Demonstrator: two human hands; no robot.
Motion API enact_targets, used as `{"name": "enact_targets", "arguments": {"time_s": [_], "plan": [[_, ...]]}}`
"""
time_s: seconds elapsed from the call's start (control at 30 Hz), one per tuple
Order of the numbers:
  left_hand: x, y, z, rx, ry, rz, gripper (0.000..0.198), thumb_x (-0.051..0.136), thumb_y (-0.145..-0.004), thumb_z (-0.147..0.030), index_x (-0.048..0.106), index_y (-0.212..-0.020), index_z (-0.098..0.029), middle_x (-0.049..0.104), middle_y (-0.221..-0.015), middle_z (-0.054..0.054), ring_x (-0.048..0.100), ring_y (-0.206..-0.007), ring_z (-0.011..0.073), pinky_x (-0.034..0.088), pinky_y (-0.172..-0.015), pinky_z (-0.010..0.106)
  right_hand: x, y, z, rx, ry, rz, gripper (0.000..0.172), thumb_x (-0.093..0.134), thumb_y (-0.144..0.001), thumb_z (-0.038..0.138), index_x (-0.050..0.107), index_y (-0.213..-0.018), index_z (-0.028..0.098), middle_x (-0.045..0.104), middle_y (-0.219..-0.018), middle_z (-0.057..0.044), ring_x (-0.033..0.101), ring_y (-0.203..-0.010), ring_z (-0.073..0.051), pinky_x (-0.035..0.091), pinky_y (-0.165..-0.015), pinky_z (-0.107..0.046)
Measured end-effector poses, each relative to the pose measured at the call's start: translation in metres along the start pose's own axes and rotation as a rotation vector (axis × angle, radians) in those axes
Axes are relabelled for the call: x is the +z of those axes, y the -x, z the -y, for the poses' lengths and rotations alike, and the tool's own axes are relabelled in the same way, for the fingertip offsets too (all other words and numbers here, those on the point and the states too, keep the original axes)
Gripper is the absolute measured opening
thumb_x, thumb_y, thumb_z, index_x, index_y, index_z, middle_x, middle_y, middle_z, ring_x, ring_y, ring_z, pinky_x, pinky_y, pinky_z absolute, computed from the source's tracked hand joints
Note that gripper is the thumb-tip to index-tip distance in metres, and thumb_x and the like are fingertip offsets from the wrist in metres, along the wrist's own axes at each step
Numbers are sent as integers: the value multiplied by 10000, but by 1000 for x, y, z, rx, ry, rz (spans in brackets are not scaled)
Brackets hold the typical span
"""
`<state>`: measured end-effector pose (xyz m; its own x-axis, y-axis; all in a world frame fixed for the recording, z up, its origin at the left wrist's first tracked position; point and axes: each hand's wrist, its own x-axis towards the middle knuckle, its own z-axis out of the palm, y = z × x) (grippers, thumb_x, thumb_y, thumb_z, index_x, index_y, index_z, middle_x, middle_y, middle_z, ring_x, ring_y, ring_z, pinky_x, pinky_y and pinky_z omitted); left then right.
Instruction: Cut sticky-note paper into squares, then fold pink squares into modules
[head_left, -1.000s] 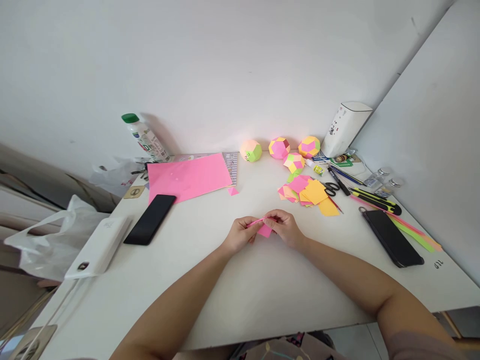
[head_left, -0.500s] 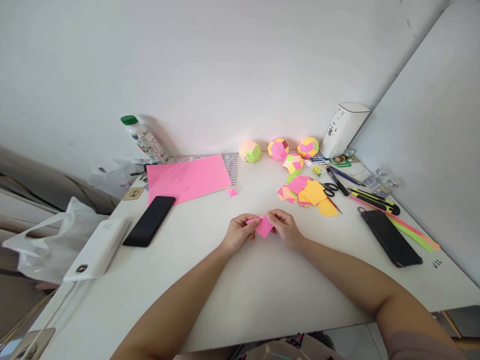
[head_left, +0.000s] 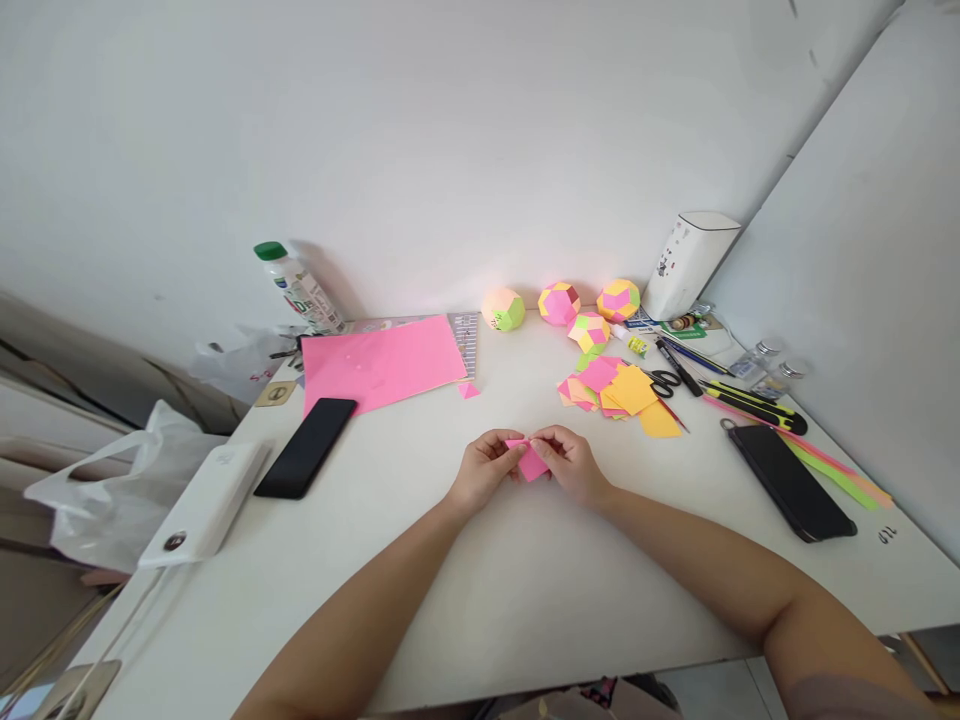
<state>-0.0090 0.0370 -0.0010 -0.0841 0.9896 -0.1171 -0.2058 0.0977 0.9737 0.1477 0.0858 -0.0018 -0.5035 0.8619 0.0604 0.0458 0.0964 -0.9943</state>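
Observation:
A small folded pink paper piece (head_left: 532, 464) is held between both hands above the white table, near its middle. My left hand (head_left: 489, 468) pinches its left side between thumb and fingers. On the other side, my right hand (head_left: 570, 464) has its thumb and fingers closed on the upper right part of the paper. The fingertips of the two hands nearly meet along its top edge. Beyond them lies a pile of pink, orange and green paper pieces (head_left: 630, 388), and a small pink folded piece (head_left: 469, 390) rests beside the large pink sheet (head_left: 382, 362).
Several paper balls (head_left: 559, 303) stand by the wall. Scissors (head_left: 664, 383), a yellow-black cutter (head_left: 757, 407), a black case (head_left: 791, 480) and a white container (head_left: 690, 265) are right. A black phone (head_left: 306, 448), white power bank (head_left: 202, 505) and bottle (head_left: 300, 290) are left.
The view has shifted slightly, so the table items appear a little lower and further right. My fingers have moved closer together on the pink paper, and my right thumb now covers more of it.

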Motion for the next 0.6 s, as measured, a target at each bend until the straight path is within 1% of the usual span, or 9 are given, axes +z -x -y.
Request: {"name": "enact_targets", "arguments": {"time_s": [0.13, 0.27, 0.43, 0.6], "plan": [[-1, -3, 3, 28, 25, 22, 315, 729, -708, -395, 632, -871, -144, 629, -629, -12, 561, -481, 99, 468, -483, 241, 1, 0, 0, -17, 1, 29, 213, 593, -833, 395, 648, -919, 207, 632, -808, -23, 551, -614, -133, 452, -494, -252], [-2, -3, 5, 45, 62, 21, 282, 728, -717, -370, 629, -854, -145, 633, -631, -12, 567, -487, 100, 462, -476, 236, 1, 0, -1, -13, -23, 28, 223, 592, -834, 395, 668, -904, 198, 632, -768, -21, 548, -585, -130, 452, -491, -256], [-1, -3, 6, 36, 82, 18, 277, 732, -707, -385, 622, -795, -146, 641, -642, -4, 571, -497, 107, 464, -486, 247, 0, 0, -1, 13, -42, 53, 230, 591, -834, 393, 663, -904, 186, 629, -737, -14, 550, -586, -126, 454, -499, -248], [-1, -4, 6, 33, 95, 19, 279, 725, -711, -402, 616, -777, -154, 638, -642, -6, 576, -512, 112, 462, -492, 248, -2, 0, 0, 46, -42, 70, 246, 590, -830, 397, 662, -904, 174, 628, -760, -20, 553, -605, -124, 460, -494, -238]]}}
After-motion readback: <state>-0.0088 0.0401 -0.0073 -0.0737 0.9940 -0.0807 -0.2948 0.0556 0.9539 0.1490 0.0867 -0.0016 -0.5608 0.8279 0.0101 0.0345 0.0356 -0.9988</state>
